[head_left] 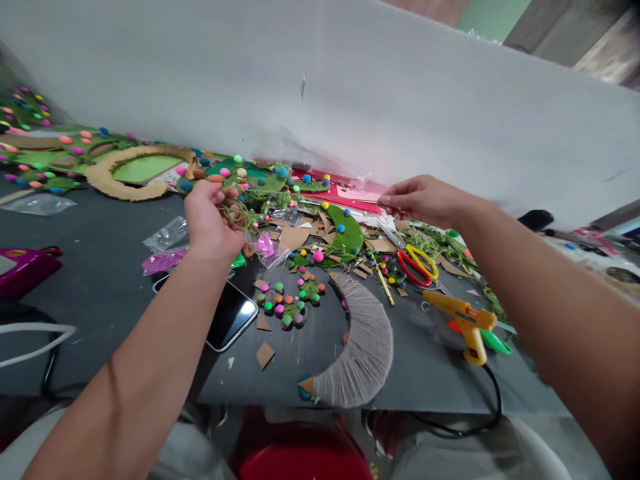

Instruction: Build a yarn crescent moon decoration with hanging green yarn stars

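Observation:
My left hand (213,217) is closed around a loose bundle of green yarn (235,212), with strands hanging out past the fingers. My right hand (420,199) is held up to the right, thumb and fingertips pinched together; what they hold is too thin to make out. Below and between the hands lies a crescent wrapped in grey yarn (365,340), and behind it a green crescent with pompoms (347,233). Small pompom-covered shapes (283,307) rest to the left of the grey crescent. Scissors with red and yellow handles (417,263) lie below my right hand.
A yellow glue gun (465,320) with a black cord is at the right. A phone (233,317) lies under my left forearm. Cardboard scraps (295,238), a pencil (384,283) and a tan ring (120,190) are on the dark table (120,267). A white partition (250,73) stands behind.

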Tool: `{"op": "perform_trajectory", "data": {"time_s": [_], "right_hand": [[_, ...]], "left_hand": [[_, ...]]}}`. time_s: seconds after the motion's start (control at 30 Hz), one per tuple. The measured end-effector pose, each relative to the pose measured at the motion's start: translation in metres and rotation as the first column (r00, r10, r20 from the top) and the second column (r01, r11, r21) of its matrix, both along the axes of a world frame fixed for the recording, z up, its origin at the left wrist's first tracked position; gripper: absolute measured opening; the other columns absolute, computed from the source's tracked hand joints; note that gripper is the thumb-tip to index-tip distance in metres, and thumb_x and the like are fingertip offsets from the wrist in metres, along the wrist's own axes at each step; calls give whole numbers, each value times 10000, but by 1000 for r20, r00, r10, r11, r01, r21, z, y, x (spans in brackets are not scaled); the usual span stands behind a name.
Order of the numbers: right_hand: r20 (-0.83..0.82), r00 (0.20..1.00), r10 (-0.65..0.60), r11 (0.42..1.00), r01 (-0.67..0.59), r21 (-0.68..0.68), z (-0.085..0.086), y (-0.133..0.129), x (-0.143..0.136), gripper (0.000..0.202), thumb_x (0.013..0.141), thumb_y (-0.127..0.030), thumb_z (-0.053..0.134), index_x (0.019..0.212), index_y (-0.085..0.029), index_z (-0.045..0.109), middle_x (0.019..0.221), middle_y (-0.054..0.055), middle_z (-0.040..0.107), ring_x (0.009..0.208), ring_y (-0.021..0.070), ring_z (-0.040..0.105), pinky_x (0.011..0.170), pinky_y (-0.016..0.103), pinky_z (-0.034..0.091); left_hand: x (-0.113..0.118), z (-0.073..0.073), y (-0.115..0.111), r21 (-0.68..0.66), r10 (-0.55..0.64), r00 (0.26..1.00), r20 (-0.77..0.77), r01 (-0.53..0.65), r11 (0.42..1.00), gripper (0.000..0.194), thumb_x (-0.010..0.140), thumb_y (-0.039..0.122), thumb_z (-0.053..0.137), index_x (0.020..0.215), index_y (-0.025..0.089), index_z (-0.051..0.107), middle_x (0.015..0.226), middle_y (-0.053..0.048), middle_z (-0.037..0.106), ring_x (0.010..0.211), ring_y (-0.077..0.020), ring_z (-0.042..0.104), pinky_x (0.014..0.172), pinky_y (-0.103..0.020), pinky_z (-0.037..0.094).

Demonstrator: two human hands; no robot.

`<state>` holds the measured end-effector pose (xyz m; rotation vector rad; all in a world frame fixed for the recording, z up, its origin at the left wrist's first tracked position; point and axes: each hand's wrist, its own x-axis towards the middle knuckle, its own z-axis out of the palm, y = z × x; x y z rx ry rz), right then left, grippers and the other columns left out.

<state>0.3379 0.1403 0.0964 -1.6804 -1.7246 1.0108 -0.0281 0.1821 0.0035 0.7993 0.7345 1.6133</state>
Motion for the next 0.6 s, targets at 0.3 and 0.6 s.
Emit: {"op": "perform_trajectory", "data": {"time_s": [0.3,0.6], "right_hand": [[587,720,-371,928,292,229,-2,4,30,197,839,-259,674,982,-187,788,888,126,747,865,267,684,810,439,542],[575,809,-122,967,-34,252,-13,-10,-20,551,859,-371,701,1401,-331,611,1632,45,401,1392,301,513,1127,492,471]], "left_hand": [[6,20,-15,-101,113,987,112,-102,990,287,652,221,581,679,210,296,660,30,502,522,-81,261,484,-271,141],[21,38,-39,2,-324,944,-61,324,946,391,760,318,614,578,204,288,771,-16,589,488,-79,306,460,-285,176]]}}
